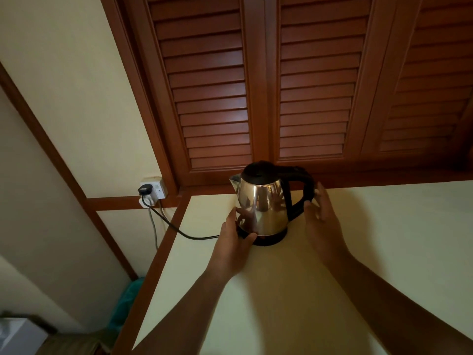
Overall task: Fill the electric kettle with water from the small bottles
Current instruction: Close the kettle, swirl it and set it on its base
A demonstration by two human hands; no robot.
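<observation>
We see the steel electric kettle [263, 203] upright on its black base [271, 239], lid down, on the cream counter [281, 290]. Our left hand [234, 239] grips the kettle's lower left side, fingers curved up the steel and thumb along the base rim. Our right hand [322, 219] is just right of the kettle's black handle [299, 185], fingers spread wide; we cannot tell whether they touch it. A cord [176, 229] runs left from the kettle to a wall socket [153, 192]. Louvred wooden doors [314, 98] stand behind the kettle.
</observation>
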